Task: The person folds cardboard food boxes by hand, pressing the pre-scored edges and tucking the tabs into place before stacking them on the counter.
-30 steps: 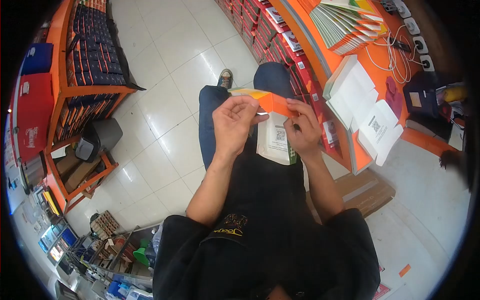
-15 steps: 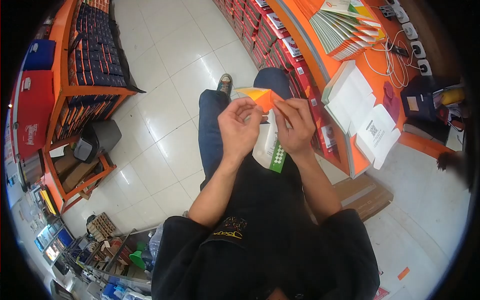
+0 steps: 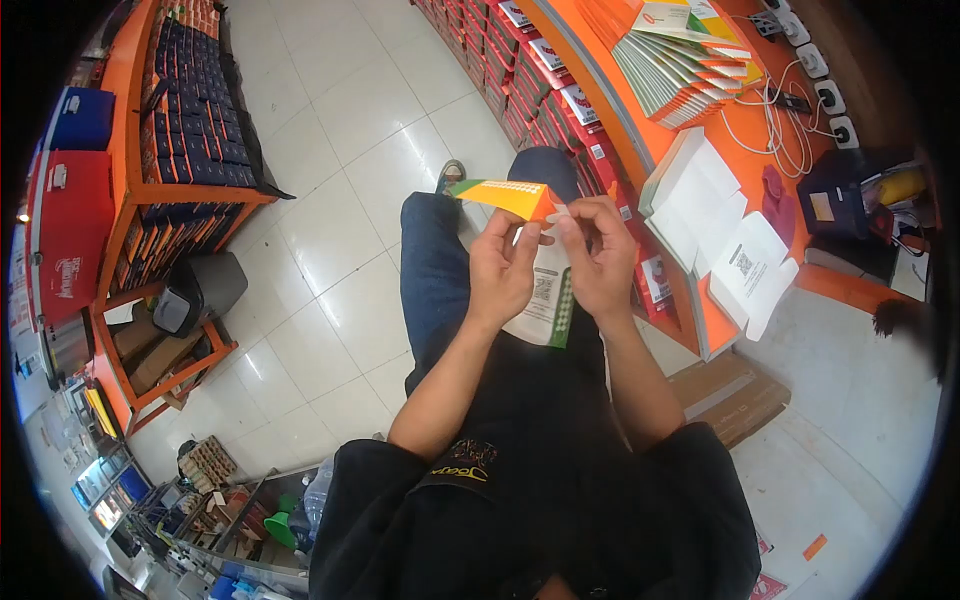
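A printed card carton, yellow, orange, green and white (image 3: 510,196), is held up over my lap, partly folded. My left hand (image 3: 503,268) pinches its lower edge near the orange corner. On the right side of that corner, my right hand (image 3: 598,258) closes thumb and fingers on a white flap. The carton's white panel with small print and a green patterned edge (image 3: 543,300) hangs below, between my hands. My fingers hide part of the folds.
On the orange counter (image 3: 640,125) at the right lie a fanned stack of flat cartons (image 3: 670,75), opened white cartons (image 3: 700,200) and white cables (image 3: 790,140). Orange shelves (image 3: 190,192) with dark boxes stand left. A cardboard box (image 3: 730,395) is on the floor.
The carton has turned, so its yellow and green side now shows, pointing left. My left hand has moved right and slightly down, nearer my right hand.
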`<state>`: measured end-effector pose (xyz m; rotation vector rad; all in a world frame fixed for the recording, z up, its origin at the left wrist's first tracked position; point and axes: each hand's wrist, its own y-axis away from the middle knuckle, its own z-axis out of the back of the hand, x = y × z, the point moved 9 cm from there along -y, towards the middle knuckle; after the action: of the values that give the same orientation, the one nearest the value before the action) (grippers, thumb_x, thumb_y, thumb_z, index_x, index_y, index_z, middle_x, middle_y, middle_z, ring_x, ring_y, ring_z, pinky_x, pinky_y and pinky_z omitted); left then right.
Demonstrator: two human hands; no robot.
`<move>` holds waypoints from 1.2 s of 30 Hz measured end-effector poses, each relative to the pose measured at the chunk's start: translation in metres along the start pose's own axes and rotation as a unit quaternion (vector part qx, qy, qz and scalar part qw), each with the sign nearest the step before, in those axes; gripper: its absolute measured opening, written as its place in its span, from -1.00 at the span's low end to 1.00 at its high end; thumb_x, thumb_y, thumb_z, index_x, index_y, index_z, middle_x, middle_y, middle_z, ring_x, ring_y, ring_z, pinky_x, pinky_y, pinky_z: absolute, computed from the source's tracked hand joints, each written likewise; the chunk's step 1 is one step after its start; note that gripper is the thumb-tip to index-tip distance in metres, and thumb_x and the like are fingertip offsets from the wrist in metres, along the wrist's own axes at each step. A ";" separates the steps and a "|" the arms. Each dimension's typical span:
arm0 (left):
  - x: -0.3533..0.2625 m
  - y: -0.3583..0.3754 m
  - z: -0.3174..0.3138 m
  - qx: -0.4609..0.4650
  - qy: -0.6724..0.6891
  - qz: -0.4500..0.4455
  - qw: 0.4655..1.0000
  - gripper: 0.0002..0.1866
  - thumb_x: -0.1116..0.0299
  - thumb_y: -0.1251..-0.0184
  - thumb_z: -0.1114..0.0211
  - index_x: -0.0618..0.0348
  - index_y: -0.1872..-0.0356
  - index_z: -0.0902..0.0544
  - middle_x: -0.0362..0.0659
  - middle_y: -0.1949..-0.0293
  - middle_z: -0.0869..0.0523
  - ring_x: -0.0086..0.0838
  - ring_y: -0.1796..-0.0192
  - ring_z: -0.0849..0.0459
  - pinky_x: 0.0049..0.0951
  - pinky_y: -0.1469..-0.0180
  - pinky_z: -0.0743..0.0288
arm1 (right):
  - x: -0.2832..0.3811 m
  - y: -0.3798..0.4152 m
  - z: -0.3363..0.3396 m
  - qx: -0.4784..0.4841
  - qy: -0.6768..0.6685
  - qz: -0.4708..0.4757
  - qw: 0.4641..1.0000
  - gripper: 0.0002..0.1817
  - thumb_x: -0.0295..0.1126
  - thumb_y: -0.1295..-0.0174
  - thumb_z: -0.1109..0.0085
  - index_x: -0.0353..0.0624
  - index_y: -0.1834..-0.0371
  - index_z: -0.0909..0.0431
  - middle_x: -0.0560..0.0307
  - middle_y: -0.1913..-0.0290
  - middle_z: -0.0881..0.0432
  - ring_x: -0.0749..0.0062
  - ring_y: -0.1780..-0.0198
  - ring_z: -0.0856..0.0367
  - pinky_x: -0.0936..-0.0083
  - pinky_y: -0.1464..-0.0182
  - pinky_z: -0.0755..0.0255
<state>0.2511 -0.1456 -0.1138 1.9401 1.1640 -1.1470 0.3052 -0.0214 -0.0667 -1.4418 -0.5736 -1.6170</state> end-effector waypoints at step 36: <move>0.015 0.011 0.001 0.039 -0.007 0.092 0.995 -0.79 0.47 -0.51 -0.18 0.44 -0.01 -0.55 -0.10 0.19 -0.74 -0.57 0.25 -0.65 -0.56 0.13 -0.56 | 0.015 0.000 0.001 0.095 0.122 -0.018 0.988 -0.90 -0.53 -0.23 -0.28 -0.34 0.28 -0.58 0.04 0.33 -0.58 0.35 0.36 -0.63 0.48 0.29 -0.48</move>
<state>0.2642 -0.1454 -0.1272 2.0473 0.9230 -1.1206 0.3068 -0.0257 -0.0519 -1.0806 -0.5965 -1.6885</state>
